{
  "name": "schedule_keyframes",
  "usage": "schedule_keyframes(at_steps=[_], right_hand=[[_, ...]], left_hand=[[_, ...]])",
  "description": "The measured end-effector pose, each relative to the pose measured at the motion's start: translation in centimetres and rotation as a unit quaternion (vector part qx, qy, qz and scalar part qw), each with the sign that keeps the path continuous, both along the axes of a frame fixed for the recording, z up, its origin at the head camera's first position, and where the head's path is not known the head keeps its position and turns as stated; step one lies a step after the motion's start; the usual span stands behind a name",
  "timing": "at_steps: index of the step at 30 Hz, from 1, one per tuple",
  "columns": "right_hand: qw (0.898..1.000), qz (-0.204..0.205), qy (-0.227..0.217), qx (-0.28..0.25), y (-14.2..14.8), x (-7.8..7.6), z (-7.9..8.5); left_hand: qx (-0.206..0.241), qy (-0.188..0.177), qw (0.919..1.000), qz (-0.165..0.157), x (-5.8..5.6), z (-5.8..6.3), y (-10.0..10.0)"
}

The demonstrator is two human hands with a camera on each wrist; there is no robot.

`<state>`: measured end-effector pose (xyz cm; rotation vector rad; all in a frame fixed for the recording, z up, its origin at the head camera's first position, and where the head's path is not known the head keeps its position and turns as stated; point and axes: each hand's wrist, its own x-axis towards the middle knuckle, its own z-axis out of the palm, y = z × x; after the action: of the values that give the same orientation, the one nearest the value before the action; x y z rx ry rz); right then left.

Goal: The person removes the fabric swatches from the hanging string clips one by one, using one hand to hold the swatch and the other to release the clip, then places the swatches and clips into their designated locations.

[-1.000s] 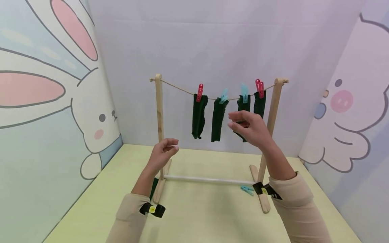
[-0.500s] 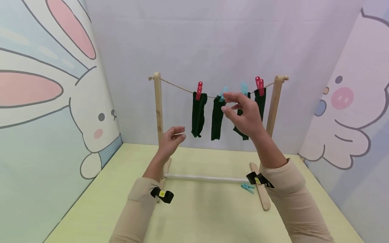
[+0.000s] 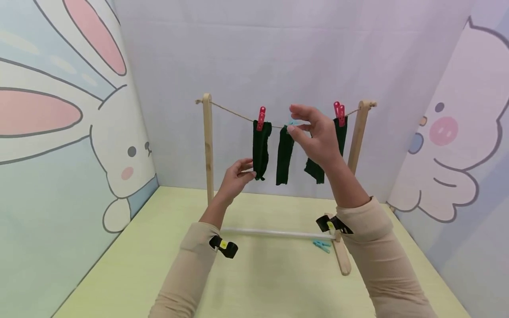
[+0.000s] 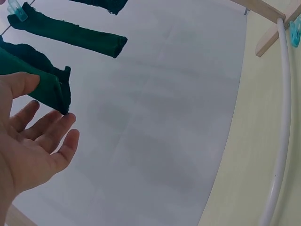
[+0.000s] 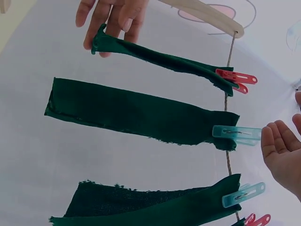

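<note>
a person's right hand [image 3: 320,137], fingers loosely parted, hovers just beside the blue clip [image 5: 236,133] topping one dark green cloth [image 5: 131,110], as the left hand [image 3: 235,179], thumb and fingers also apart, flanks the lower end of a neighboring cloth [image 3: 260,150] pinned to the rope [image 5: 229,162].

The place looks like a small set-up booth: a wall with a cartoon rabbit [image 3: 107,141] at nine o'clock, another with a white cartoon animal [image 3: 457,159] at three, a plain pale backdrop [image 3: 246,53] at twelve, all enclosing a pale yellow tabletop [image 3: 266,282] that bears a small wooden clothes-line rack [image 3: 208,132].
</note>
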<state>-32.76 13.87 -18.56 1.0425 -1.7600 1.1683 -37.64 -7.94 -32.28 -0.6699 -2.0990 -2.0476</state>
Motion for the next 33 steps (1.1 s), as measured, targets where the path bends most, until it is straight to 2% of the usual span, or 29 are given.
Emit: schedule_keyframes(at_steps=[6,14,16,18,19,22,25,26,30,33], right_hand=[[0.999,0.021,-0.041,-0.009,-0.6,-0.3,0.5],[0.995,0.017,-0.099,0.006,-1.8,-0.4,1.1],[0.993,0.007,-0.114,0.02,-2.3,-0.2,1.4],[0.991,-0.005,-0.131,0.035,-3.0,0.6,1.8],[0.989,-0.01,-0.139,0.041,-3.2,0.5,1.9],[0.986,-0.021,-0.154,0.053,-3.9,0.2,1.9],[0.985,-0.027,-0.164,0.054,-4.1,-1.1,1.4],[0.984,-0.03,-0.17,0.055,-4.3,-1.2,1.4],[0.978,-0.059,-0.189,0.06,-4.7,-1.4,1.7],[0.971,-0.083,-0.216,0.056,-5.1,-1.4,2.0]], left_hand=[[-0.019,0.0,0.9997,0.018,1.0,0.0,-0.1],[-0.052,0.014,0.9985,0.005,1.8,-0.2,-0.1],[-0.051,0.026,0.9983,0.004,1.9,-0.4,-0.1],[-0.05,0.038,0.998,0.004,2.0,-0.5,-0.1],[-0.05,0.04,0.9979,0.003,2.5,-0.2,-0.2],[-0.042,0.044,0.9981,0.003,2.9,-0.1,-0.3],[-0.029,0.04,0.9988,-0.006,3.2,-0.1,-0.5],[-0.022,0.041,0.9988,-0.012,3.0,-0.4,-0.7],[-0.006,0.041,0.9984,-0.039,3.4,-0.2,-1.3],[-0.007,0.04,0.9982,-0.044,3.7,0.1,-1.7]])
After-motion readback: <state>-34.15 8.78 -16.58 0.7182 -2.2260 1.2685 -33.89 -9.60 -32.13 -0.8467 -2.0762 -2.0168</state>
